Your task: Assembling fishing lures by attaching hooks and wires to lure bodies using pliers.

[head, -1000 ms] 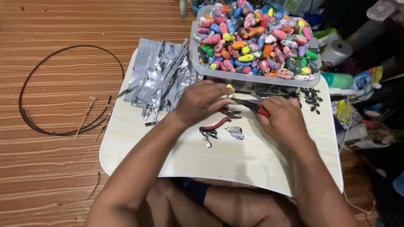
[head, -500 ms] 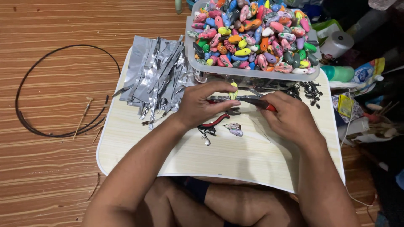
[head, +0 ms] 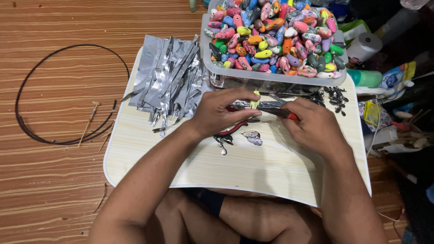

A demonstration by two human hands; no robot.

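1. The left hand pinches a small yellow-green lure body between thumb and fingertips, just in front of the clear tray of painted lure bodies. This grip should probably stay pressed together and low over the worktop, so the piece cannot twist.
2. The right hand is closed round red-handled pliers, whose nose points left toward the pinched piece. The tip appears to meet it, though the fingers hide the contact, so I cannot tell what the jaws bite on. Working the pliers in small turns of the wrist would likely be the surest way.
3. A second pair of red-handled pliers lies on the worktop just below the left hand, beside two small loose lure bodies. Keep the forearms off these, or they may roll.
4. Small dark metal fittings lie near the right hand, by the tray's corner. They are within easy reach, so neither hand need let go.
5. The silver foil strips sit to the left, well apart from the work, and the wire hoop lies on the floor.
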